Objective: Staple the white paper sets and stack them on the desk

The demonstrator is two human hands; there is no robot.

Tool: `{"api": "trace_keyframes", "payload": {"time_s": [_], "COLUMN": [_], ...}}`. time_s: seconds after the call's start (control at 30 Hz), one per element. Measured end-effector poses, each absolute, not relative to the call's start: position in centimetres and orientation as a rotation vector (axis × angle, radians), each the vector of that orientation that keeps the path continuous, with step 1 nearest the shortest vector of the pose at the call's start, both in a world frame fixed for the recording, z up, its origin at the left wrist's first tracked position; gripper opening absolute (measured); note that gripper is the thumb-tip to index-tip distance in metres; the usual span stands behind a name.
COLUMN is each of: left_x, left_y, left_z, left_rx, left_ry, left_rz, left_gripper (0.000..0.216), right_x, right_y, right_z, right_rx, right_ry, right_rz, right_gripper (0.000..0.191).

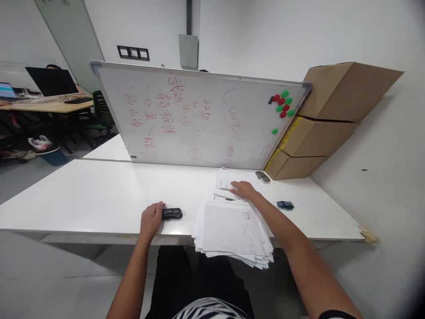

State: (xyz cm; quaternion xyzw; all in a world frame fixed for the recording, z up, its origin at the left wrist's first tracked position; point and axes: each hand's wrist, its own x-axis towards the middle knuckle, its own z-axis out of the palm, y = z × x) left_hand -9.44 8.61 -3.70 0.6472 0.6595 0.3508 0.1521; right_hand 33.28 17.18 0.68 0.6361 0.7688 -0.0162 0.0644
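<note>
On the white table (99,195), the black stapler (172,214) has one end inside the left hand (152,219), whose fingers curl around it; the right hand (245,190) touches loose papers (225,178), its fingers slightly parted.

the stapler (172,214) looks glossy plastic — the paper stack (226,228) matt. the tabletop (99,190) is smooth and shiny, the boxes (327,93) matt cardboard.
</note>
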Motion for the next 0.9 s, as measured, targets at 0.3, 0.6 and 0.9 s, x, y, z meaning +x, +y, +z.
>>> {"api": "trace_keyframes", "payload": {"time_s": [0.3,0.6,0.9], "left_x": [-9.2,-9.4,-9.5], "left_y": [8.5,8.8,8.7], "left_z": [-3.0,-3.6,-3.7], "left_rx": [1.849,1.820,1.812], "left_ry": [1.927,1.928,1.930], "left_rz": [0.958,0.971,0.982], "left_gripper": [0.048,0.046,0.044], "right_x": [31.1,31.7,33.2], "right_y": [17.2,16.8,17.3], "right_z": [-0.1,-0.4,0.7], "right_rx": [1.991,2.009,2.064], "right_ry": [2.254,2.360,2.455], "right_rz": [0.039,-0.004,-0.211], "right_gripper": [0.030,0.033,0.031]}}
